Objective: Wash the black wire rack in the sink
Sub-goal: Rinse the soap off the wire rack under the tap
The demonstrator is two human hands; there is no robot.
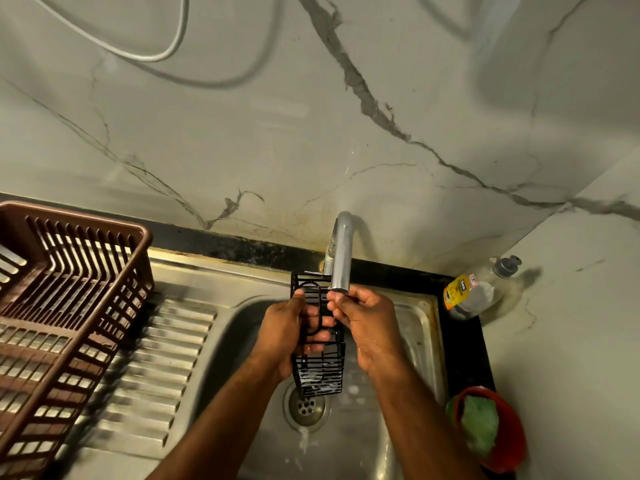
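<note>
Black wire rack [318,344] held upright over the steel sink basin [415,327], under the chrome tap spout [341,251].
Left hand [287,330] is wrapped around its left side; right hand [367,323] pinches the top right edge (suds low down). Yellow-labelled clear soap bottle [474,292], label unreadable; brown slatted plastic dish basket [69,306] on the drainboard; red bowl holding green scrubber [485,427] right.

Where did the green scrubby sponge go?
In the head view, the green sponge sits in a red bowl on the counter at the sink's right edge, near the right forearm and nearer the camera than the soap bottle.
</note>
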